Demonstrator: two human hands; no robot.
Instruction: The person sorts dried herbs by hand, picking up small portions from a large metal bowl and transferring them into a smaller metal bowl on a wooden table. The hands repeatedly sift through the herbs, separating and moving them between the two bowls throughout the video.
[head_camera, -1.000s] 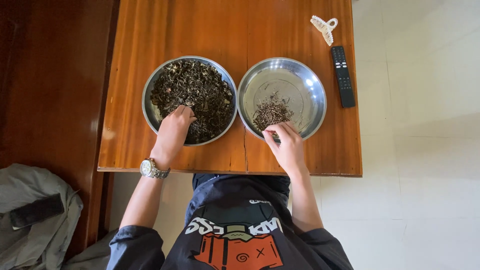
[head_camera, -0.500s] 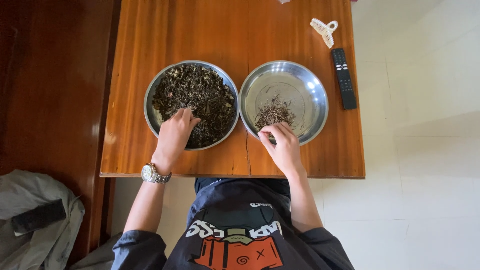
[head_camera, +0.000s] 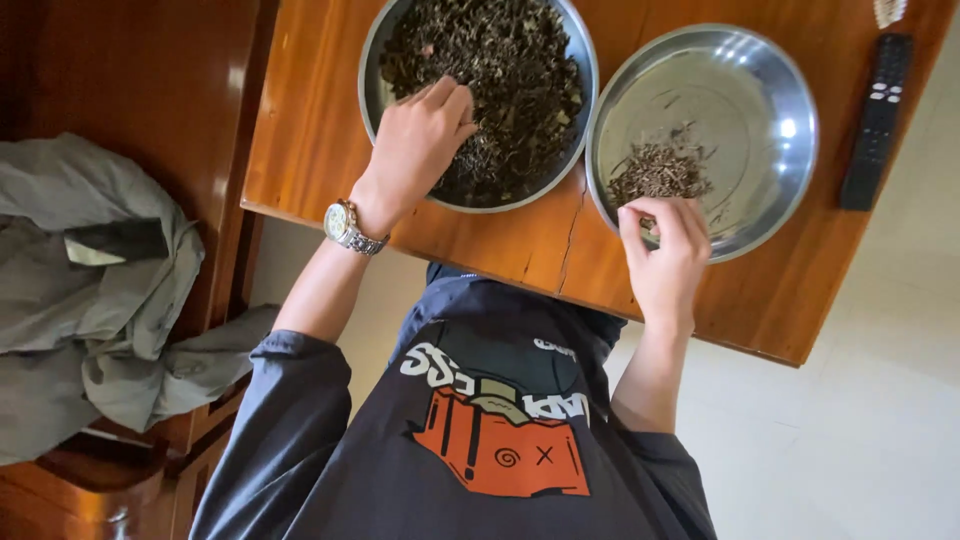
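left hand: mine, watch on wrist, lies on the dark dried leaves in the left steel bowl. fingers curled narrow into the heap; can't tell if anything is pinched.
right hand: at the near rim of the right steel bowl, fingertips drawn together as if pinching a bit. what's in the pinch i can't make out.
sorted bits: small pile of thin brownish stems/twigs, near-left part of the right bowl, just beyond my right fingertips. rest of that bowl bare metal.
bowls: side by side on the wooden surface, rims nearly touching.
step, my read: mid-sort. left picks through the big heap, right at the small pile w/ a pick.
next move calls for: i'd say a fine pinch on single stems, light touch so leaves don't spill over the rim.
around: black remote far right of surface, grey cloth heaped on furniture to my left.
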